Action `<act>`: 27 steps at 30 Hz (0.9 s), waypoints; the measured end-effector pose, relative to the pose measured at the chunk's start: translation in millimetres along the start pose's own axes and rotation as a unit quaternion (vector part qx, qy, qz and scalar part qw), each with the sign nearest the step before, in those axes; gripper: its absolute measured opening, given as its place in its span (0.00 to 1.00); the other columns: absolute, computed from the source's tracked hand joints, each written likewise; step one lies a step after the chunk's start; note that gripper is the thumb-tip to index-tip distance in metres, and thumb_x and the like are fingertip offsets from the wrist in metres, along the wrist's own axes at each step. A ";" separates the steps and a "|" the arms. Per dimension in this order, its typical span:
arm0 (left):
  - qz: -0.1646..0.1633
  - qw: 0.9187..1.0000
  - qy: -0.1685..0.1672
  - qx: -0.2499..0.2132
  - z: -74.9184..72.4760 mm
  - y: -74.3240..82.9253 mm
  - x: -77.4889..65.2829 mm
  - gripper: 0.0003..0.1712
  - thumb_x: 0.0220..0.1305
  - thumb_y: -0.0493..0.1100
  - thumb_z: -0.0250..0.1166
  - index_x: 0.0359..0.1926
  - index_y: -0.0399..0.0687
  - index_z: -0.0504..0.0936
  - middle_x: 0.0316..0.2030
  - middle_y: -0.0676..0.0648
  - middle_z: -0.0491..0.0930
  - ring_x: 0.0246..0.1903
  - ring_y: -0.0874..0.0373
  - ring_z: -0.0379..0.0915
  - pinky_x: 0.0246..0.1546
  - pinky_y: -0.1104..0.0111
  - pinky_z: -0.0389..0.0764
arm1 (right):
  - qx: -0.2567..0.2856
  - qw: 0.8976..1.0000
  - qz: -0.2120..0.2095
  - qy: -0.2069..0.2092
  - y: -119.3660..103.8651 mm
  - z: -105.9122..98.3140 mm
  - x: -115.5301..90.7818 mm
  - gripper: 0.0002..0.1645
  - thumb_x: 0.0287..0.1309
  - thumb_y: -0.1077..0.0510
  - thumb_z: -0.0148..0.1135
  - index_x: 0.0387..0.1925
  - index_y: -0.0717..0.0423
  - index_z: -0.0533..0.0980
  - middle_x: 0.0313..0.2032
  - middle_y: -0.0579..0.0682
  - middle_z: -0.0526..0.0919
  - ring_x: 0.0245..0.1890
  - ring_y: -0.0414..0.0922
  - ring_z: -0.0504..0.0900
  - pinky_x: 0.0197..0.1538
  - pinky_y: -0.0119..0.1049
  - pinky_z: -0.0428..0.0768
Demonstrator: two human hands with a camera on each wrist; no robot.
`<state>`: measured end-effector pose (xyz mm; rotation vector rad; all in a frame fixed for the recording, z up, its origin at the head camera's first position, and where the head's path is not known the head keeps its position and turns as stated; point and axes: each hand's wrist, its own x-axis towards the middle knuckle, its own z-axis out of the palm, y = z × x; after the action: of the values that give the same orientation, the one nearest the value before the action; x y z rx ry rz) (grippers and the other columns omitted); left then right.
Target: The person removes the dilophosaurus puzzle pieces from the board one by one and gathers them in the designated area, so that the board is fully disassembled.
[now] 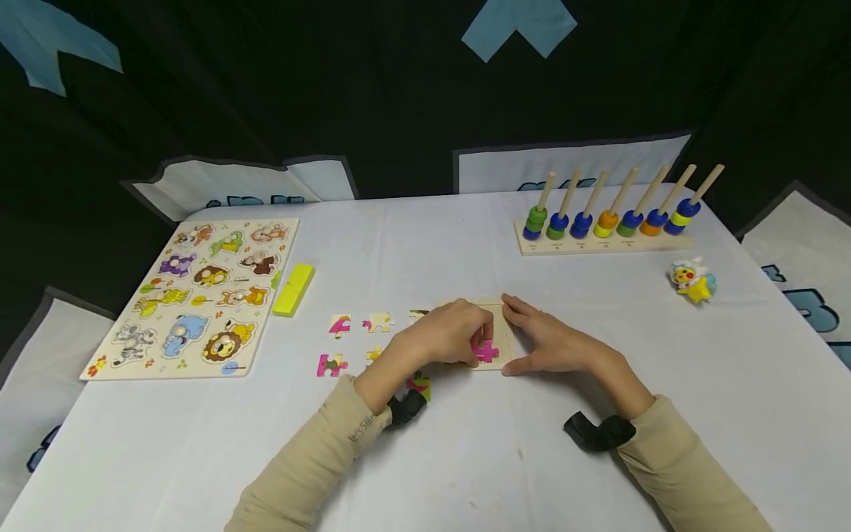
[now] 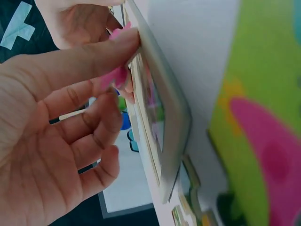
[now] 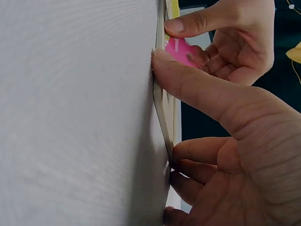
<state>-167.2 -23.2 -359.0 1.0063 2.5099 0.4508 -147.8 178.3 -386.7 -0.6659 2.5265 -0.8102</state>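
In the head view my left hand (image 1: 447, 332) is over a small wooden puzzle tray (image 1: 507, 341) at the middle of the table. Its thumb and fingers pinch a pink jigsaw piece (image 2: 114, 77), seen in the left wrist view tilted against the tray's inner edge. My right hand (image 1: 557, 344) holds the tray's right side, thumb at the near corner and fingers along the far side. Loose jigsaw pieces lie left of the tray, among them a pink-and-green one (image 1: 331, 365) and a cream one (image 1: 379, 322). My left hand and forearm partly hide the tray and some pieces.
A wooden animal puzzle board (image 1: 193, 295) lies at the left, with a yellow block (image 1: 293, 290) beside it. At the back right stands a peg rack (image 1: 601, 247) with coloured rings. A small yellow figurine (image 1: 693, 281) stands near the right edge.
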 end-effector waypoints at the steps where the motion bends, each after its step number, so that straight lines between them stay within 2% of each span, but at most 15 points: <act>1: 0.003 1.000 -0.001 0.005 0.7 1.2 -0.3 0.12 0.48 0.35 0.74 0.34 0.48 0.81 0.24 0.54 0.76 0.27 0.63 0.69 0.30 0.74 0.70 | 0.000 1.000 -0.001 0.000 0.0 -0.1 0.0 0.59 0.49 0.46 0.72 0.69 0.73 0.51 0.74 0.65 0.44 0.74 0.63 0.45 0.70 0.61 0.52; 6: 0.032 0.998 -0.011 0.046 5.7 6.8 -1.5 0.08 0.53 0.35 0.70 0.35 0.50 0.83 0.22 0.57 0.75 0.26 0.64 0.68 0.28 0.75 0.70 | 0.000 1.000 -0.004 -0.001 -0.2 -0.2 -0.5 0.59 0.49 0.47 0.72 0.69 0.74 0.51 0.74 0.66 0.44 0.73 0.64 0.44 0.70 0.61 0.52; 10: 0.037 0.998 0.004 0.056 5.4 8.9 -3.4 0.04 0.56 0.36 0.68 0.32 0.49 0.83 0.19 0.57 0.72 0.22 0.64 0.63 0.25 0.75 0.66 | -0.005 1.000 -0.006 0.001 -0.1 0.4 -0.3 0.59 0.49 0.46 0.72 0.69 0.75 0.52 0.74 0.66 0.44 0.73 0.64 0.45 0.69 0.61 0.53; 15: 0.042 0.998 0.015 0.042 0.2 9.4 -6.7 0.08 0.52 0.33 0.69 0.31 0.51 0.82 0.19 0.57 0.74 0.23 0.64 0.66 0.25 0.76 0.67 | -0.003 1.000 -0.007 0.003 0.5 2.1 -1.7 0.60 0.48 0.44 0.73 0.69 0.74 0.52 0.74 0.66 0.45 0.73 0.65 0.46 0.69 0.62 0.53; 19: 0.067 0.997 0.019 0.028 -4.5 8.3 -9.3 0.08 0.53 0.34 0.70 0.33 0.51 0.82 0.21 0.56 0.77 0.24 0.65 0.68 0.27 0.76 0.68 | -0.002 1.000 -0.004 0.006 0.6 2.6 -4.1 0.60 0.47 0.44 0.73 0.69 0.74 0.53 0.74 0.66 0.45 0.73 0.65 0.46 0.69 0.62 0.53; 22: 0.084 0.996 0.027 0.015 -9.0 7.4 -12.8 0.06 0.57 0.36 0.68 0.37 0.49 0.84 0.22 0.55 0.78 0.23 0.65 0.67 0.27 0.77 0.68 | 0.000 1.000 -0.006 0.006 -0.5 2.3 -3.9 0.60 0.48 0.44 0.72 0.69 0.74 0.53 0.74 0.66 0.46 0.73 0.65 0.46 0.68 0.63 0.53; 27: 0.081 0.996 0.033 -0.009 -15.6 7.2 -18.5 0.12 0.61 0.36 0.65 0.46 0.47 0.84 0.21 0.53 0.77 0.20 0.65 0.64 0.23 0.77 0.65 | -0.004 1.000 -0.009 0.003 -2.3 1.1 -1.9 0.60 0.48 0.42 0.72 0.69 0.74 0.53 0.74 0.66 0.45 0.73 0.65 0.46 0.69 0.62 0.53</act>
<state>-158.2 -33.7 -337.9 1.2115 2.4868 0.5620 -145.0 177.3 -385.7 -0.6906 2.5331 -0.8108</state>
